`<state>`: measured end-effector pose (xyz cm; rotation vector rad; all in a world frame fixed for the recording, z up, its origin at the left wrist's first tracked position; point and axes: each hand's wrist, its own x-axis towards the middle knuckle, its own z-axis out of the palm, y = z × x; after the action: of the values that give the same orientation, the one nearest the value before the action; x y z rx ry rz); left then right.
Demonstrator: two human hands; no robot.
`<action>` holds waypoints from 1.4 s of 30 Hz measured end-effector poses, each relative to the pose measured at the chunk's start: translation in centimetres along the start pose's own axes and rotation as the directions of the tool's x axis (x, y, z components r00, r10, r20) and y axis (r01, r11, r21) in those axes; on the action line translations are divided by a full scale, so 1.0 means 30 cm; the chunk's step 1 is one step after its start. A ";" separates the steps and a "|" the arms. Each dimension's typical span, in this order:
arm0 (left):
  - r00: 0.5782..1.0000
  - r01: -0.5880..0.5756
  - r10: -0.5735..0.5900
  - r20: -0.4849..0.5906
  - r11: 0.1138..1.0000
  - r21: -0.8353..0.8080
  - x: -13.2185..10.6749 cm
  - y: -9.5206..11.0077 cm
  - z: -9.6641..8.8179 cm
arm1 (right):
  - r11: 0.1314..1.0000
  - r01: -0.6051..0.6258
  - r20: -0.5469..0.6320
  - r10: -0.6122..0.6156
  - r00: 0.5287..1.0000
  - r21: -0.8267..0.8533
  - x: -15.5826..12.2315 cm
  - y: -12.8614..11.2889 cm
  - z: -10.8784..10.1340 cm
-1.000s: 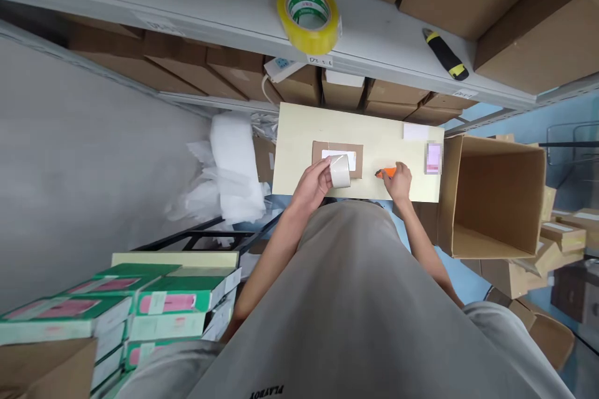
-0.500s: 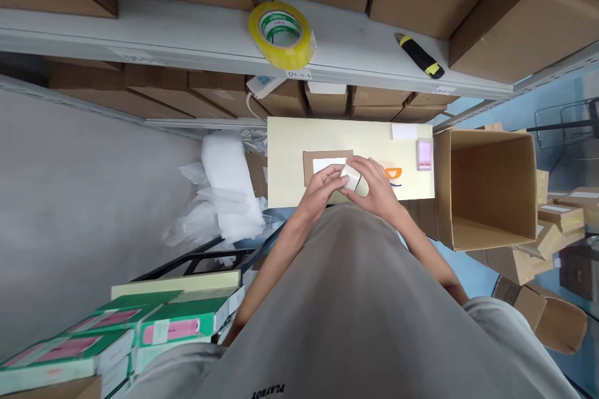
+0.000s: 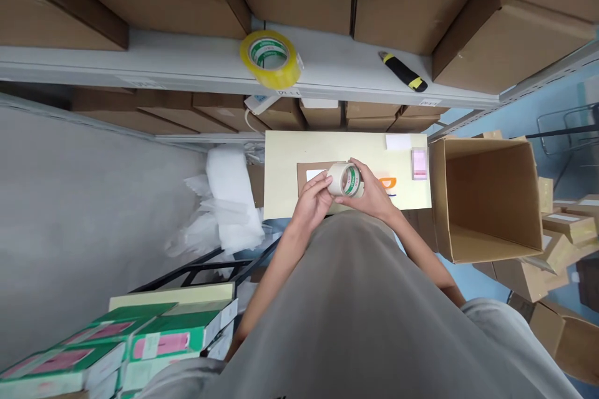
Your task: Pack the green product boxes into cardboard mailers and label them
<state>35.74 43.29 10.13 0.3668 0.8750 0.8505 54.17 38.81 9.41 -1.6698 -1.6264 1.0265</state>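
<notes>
A roll of whitish packing tape (image 3: 337,179), with a green and white printed core, is held between both hands above the table. My left hand (image 3: 314,198) grips its left side, thumb and fingers on the outer face. Around its right side curls my right hand (image 3: 369,190). Beneath them lies a flat brown cardboard piece (image 3: 302,176) with a white label (image 3: 312,174), partly covered by the roll and my left hand. Just right of my right hand rests an orange tape cutter (image 3: 387,182).
On the pale table (image 3: 281,162) lie a white paper (image 3: 397,141) and a pink card (image 3: 420,164). The shelf above holds a yellow tape roll (image 3: 294,72) and a utility knife (image 3: 403,72). At right stands an open carton (image 3: 491,193); white foam wrap (image 3: 234,199) is at left.
The tape roll has turned, so its printed core now faces up and right. My hands have shifted their hold around it. The whole view has tilted slightly upward.
</notes>
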 end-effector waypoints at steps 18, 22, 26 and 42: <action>0.867 -0.473 0.498 -0.030 0.840 0.265 0.177 0.248 0.173 | 0.856 -0.011 -0.355 -0.203 0.912 -0.517 0.746 0.011 -0.303; 0.793 -0.532 0.603 -0.089 0.755 0.383 0.215 0.297 0.102 | 0.845 -0.031 -0.352 -0.188 0.917 -0.533 0.813 0.021 -0.291; 0.630 -0.524 0.767 -0.124 0.537 0.661 0.276 0.371 0.023 | 0.855 -0.014 -0.381 -0.217 0.899 -0.518 0.794 0.022 -0.266; 0.605 -0.305 0.795 -0.046 0.285 0.909 0.572 0.553 0.079 | 0.912 0.258 -0.368 -0.370 0.853 -0.320 0.381 -0.111 -0.062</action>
<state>35.37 67.16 12.58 1.4967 1.7264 1.1858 53.45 50.60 11.75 -1.5699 -1.7072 0.2651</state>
